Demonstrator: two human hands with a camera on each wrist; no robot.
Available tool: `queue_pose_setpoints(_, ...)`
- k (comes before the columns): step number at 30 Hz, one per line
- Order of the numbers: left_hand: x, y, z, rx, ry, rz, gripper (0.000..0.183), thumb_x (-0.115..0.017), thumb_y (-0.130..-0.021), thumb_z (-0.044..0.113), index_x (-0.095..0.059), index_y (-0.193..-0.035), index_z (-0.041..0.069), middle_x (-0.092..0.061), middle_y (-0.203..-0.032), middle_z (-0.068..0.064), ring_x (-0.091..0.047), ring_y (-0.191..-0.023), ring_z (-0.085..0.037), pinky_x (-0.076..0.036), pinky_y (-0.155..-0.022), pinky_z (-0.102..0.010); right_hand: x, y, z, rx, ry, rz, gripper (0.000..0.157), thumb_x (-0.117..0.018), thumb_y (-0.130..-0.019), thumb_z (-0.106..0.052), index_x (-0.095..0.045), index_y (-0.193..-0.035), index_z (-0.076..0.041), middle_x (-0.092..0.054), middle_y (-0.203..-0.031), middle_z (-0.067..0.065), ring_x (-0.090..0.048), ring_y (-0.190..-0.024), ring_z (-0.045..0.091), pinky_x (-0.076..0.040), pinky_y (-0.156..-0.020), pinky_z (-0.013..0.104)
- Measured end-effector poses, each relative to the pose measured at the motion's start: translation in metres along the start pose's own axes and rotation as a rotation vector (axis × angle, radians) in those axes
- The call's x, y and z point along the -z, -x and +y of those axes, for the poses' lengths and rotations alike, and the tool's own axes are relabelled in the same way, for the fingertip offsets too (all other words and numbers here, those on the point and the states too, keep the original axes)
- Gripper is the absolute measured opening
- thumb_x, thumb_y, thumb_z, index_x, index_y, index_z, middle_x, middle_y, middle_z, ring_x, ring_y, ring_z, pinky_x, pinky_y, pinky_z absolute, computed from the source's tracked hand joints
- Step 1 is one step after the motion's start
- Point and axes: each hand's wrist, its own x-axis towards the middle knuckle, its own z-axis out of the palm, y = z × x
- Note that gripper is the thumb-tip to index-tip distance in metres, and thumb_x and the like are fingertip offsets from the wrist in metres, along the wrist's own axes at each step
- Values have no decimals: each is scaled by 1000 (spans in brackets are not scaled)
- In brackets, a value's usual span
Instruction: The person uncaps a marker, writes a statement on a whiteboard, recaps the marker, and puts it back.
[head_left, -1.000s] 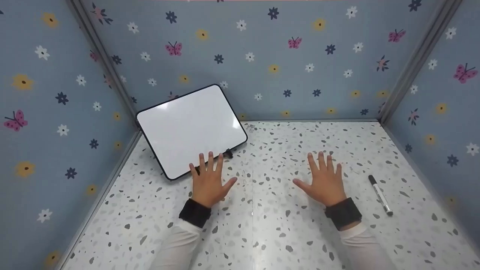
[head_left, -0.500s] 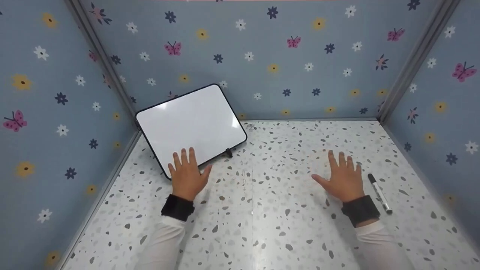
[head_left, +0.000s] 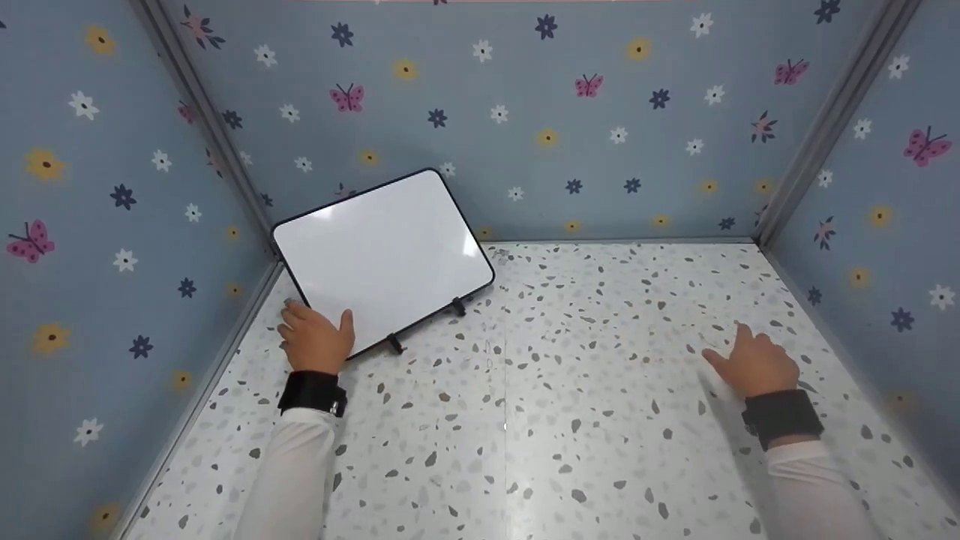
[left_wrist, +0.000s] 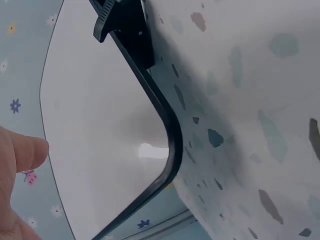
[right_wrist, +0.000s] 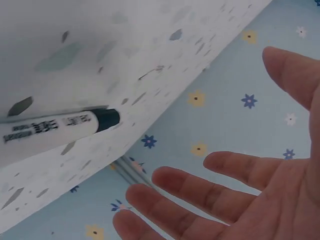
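Note:
A whiteboard [head_left: 382,255] with a thin black frame leans at the back left. My left hand [head_left: 316,341] is over its lower left corner, fingers along the left edge and thumb above the white face. In the left wrist view only the thumb [left_wrist: 30,152] and part of the palm show, with the black-edged corner beyond. On the right, my right hand [head_left: 757,367] hovers above a marker, which it hides in the head view. The right wrist view shows that marker [right_wrist: 55,130], white with a dark end, lying beside the relaxed, spread fingers [right_wrist: 185,195].
Two black clips [head_left: 394,343] stick out from the board's lower edge. The speckled white tabletop [head_left: 570,375] is bounded by blue flowered panels [head_left: 525,120] at the back and both sides, with grey strips at the corners.
My left hand has moved left, from the board's lower edge to its lower left corner. My right hand has moved right until it covers the marker. The board has stayed in place.

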Motion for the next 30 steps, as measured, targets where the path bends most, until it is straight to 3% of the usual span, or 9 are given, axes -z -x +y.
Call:
queue_pose_setpoints(5, -1, -11, -9, 116, 122, -128, 102, -58, -108, 42, 0, -162, -23, -31, -157, -50, -46, -136, -67, -43, -114, -75, -5, -3, 28, -32, -20, -70, 55, -65, -104, -34, -57, -110, 20, -66, -81, 30, -67, -69, 42, -55, -58, 55)
queue_pose_setpoints(9, -3, -19, -14, 188, 203, -213, 104, -55, -108, 42, 7, -162, -22, -24, -161, -50, -40, -144, -65, -34, -124, -72, -9, -3, 40, -59, -43, -141, 42, -61, -104, -27, -62, -97, 14, -59, -68, 15, -60, -61, 31, -47, -53, 43)
queue_pose_setpoints(13, -5, -25, -17, 240, 273, -266, 100, -53, -109, 38, 7, -161, -23, -25, -163, -51, -36, -151, -61, -32, -129, -66, -9, -1, 45, -67, -47, -164, 38, -57, -102, -24, -63, -91, 12, -59, -68, 13, -58, -60, 29, -45, -53, 41)
queue_pose_setpoints(18, -3, -29, -15, 299, 372, -302, 94, -51, -109, 36, 1, -162, -23, -27, -164, -49, -34, -155, -59, -35, -129, -63, -10, 0, 44, -55, -42, -118, 33, -58, -99, -16, -65, -93, 16, -65, -71, 21, -62, -63, 33, -51, -55, 48)
queue_pose_setpoints(30, -5, -37, -13, 379, 536, -335, 80, -45, -110, 24, -7, -163, -22, -17, -171, -43, -22, -162, -53, -26, -135, -58, -14, -3, 38, -62, -45, -60, 23, -53, -98, 1, -65, -99, 20, -70, -80, 32, -69, -68, 41, -59, -65, 60)
